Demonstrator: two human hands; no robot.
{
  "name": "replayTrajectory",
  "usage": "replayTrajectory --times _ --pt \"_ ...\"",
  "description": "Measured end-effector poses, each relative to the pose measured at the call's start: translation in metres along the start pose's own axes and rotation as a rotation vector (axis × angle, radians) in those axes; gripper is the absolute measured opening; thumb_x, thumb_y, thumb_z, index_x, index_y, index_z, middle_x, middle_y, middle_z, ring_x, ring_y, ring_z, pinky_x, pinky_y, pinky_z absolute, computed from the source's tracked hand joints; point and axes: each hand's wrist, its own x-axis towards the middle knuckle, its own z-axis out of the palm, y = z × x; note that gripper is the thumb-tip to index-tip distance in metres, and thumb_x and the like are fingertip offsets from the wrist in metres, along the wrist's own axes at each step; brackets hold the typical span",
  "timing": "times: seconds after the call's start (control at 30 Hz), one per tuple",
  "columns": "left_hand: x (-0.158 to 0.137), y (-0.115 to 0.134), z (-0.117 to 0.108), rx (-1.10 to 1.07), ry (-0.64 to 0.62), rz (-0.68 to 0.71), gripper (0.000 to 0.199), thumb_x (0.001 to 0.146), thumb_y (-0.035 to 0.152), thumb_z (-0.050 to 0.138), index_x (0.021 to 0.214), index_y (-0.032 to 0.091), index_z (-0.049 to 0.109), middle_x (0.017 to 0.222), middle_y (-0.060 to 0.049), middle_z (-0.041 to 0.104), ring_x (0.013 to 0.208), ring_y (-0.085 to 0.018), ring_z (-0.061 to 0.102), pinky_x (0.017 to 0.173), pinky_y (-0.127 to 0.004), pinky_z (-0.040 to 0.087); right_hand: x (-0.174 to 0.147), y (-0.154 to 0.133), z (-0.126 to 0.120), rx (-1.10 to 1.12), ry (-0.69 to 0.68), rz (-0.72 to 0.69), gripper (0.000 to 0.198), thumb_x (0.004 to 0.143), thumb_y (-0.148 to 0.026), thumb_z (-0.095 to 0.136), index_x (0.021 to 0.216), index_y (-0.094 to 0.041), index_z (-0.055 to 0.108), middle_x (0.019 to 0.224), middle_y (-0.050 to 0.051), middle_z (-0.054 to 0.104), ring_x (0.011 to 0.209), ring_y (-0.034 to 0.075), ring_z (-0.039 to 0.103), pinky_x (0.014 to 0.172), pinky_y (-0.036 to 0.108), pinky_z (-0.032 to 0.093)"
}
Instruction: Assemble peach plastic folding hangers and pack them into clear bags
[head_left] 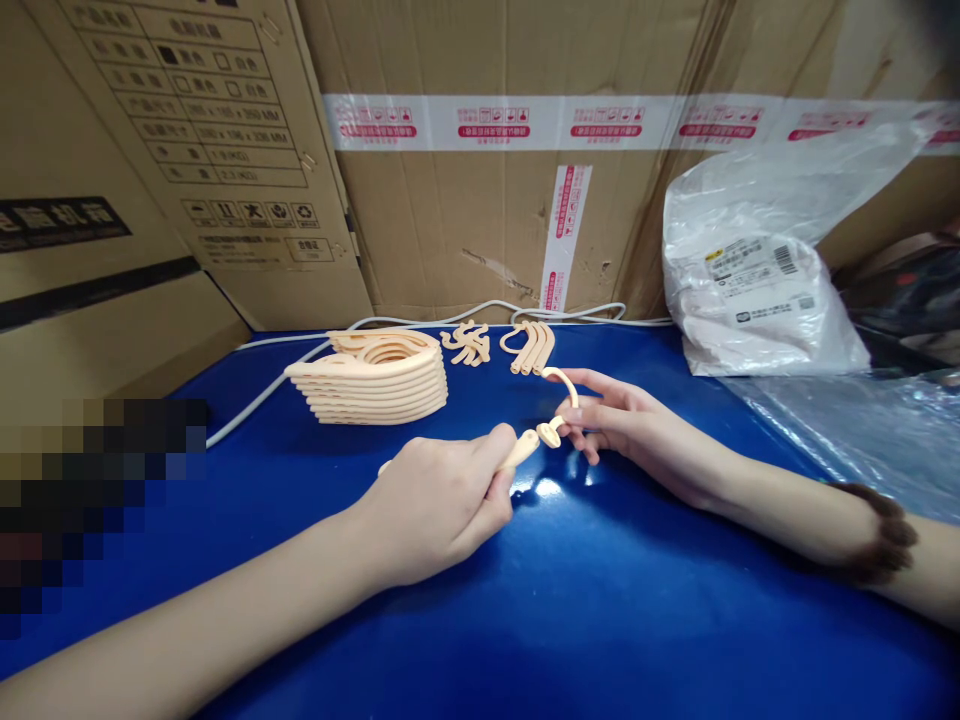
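Observation:
My left hand (442, 500) is closed around a cream plastic piece (523, 449); one rounded end with a small hole sticks out past the thumb, and the rest is mostly covered by the fingers. In a pinch, my right hand (622, 415) holds a thin curved cream hook (573, 388). From the hook's lower end a small round disc-like part (550, 434) faces the left piece, close to it; whether they touch I cannot tell. Beyond the hands, on the blue table (600, 600), stand a stack of flat cream hanger-like parts (367, 390), small branched pieces (469, 343) and curved tubes (534, 345).
Large cardboard boxes (480, 220) wall off the back and the left (180, 150). A white cable (255, 405) runs along the table's rear. At the right are a labelled clear plastic bag (765, 290) and a flat plastic sheet (847, 420). A pixelated patch hides the left edge.

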Motion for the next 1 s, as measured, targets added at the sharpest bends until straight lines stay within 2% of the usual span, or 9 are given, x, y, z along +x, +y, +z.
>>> replayTrajectory --times 0.13,0.33,0.6,0.8,1.0 --pt "0.0005 0.0004 -0.0039 -0.054 0.017 0.025 0.015 0.096 0.022 0.029 0.084 0.022 0.037 0.062 0.006 0.048 0.049 -0.013 0.044 0.049 -0.025 0.029 0.0 0.0005 -0.0013 0.011 -0.001 -0.011 0.049 0.08 -0.022 0.073 0.125 -0.023 0.054 0.083 -0.002 0.065 0.06 0.006 0.056 0.054 0.017 0.05" --pt "0.0001 -0.0021 -0.0056 -0.062 -0.041 0.052 0.017 0.1 0.024 0.027 0.092 0.02 0.042 0.07 0.003 0.054 0.057 -0.013 0.05 0.055 -0.025 0.034 0.0009 0.002 -0.0032 0.008 -0.019 -0.018 0.05 0.079 -0.023 0.074 0.126 -0.024 0.055 0.086 -0.002 0.063 0.06 0.006 0.055 0.055 0.018 0.05" --pt "-0.002 -0.0049 -0.003 0.039 -0.003 0.104 0.025 0.103 0.028 0.024 0.099 0.019 0.047 0.081 -0.001 0.062 0.067 -0.015 0.059 0.058 -0.025 0.039 0.0021 0.0031 -0.0054 -0.048 -0.063 -0.026 0.052 0.081 -0.027 0.072 0.129 -0.023 0.052 0.086 -0.002 0.063 0.06 0.007 0.052 0.057 0.02 0.048" --pt "-0.0008 -0.0024 -0.004 0.182 0.084 0.179 0.03 0.105 0.028 0.022 0.101 0.017 0.05 0.074 0.0 0.062 0.062 -0.014 0.058 0.055 -0.023 0.039 0.0021 0.0029 -0.0057 -0.081 -0.106 -0.041 0.049 0.085 -0.026 0.068 0.129 -0.021 0.049 0.085 -0.001 0.066 0.06 0.007 0.051 0.057 0.021 0.047" --pt "-0.0008 -0.0008 -0.0057 0.261 0.115 0.197 0.035 0.105 0.028 0.023 0.097 0.016 0.055 0.07 0.001 0.061 0.058 -0.014 0.057 0.05 -0.025 0.036 0.0028 0.0032 -0.0056 -0.108 -0.082 -0.051 0.051 0.08 -0.027 0.072 0.126 -0.02 0.05 0.08 -0.002 0.065 0.056 0.008 0.052 0.053 0.023 0.046"
